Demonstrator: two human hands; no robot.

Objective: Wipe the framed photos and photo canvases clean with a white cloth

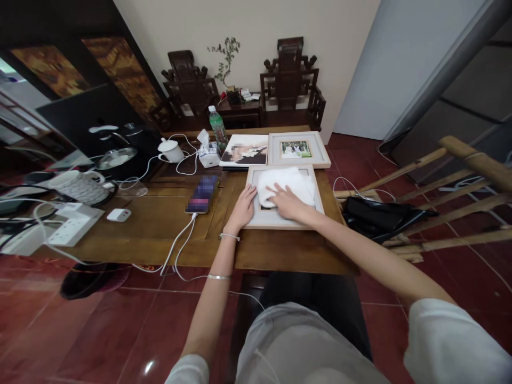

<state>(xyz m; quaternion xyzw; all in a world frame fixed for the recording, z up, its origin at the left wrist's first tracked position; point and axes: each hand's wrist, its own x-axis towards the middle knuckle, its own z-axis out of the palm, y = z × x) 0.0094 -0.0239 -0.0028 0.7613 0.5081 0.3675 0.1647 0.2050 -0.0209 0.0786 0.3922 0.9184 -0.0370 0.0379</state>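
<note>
A light wooden picture frame (282,226) lies flat near the right end of the table. Across its face is spread a folded white cloth (298,184), which hides most of what the frame contains. My right hand (286,202) presses on the cloth with its fingers spread. At the frame's left edge rests my left hand (243,207), fingers stretched out along the side. Behind it are a second wooden frame (320,152) with a small photo, and a white-edged picture panel (244,140) beside that.
On the wooden table (152,234) are a charging phone (202,194), a tissue box (209,154), a green-labelled bottle (217,127), a lidded white cup (171,151), a patterned kettle (78,186) and a power strip (76,225). A bamboo chair (424,160) stands right.
</note>
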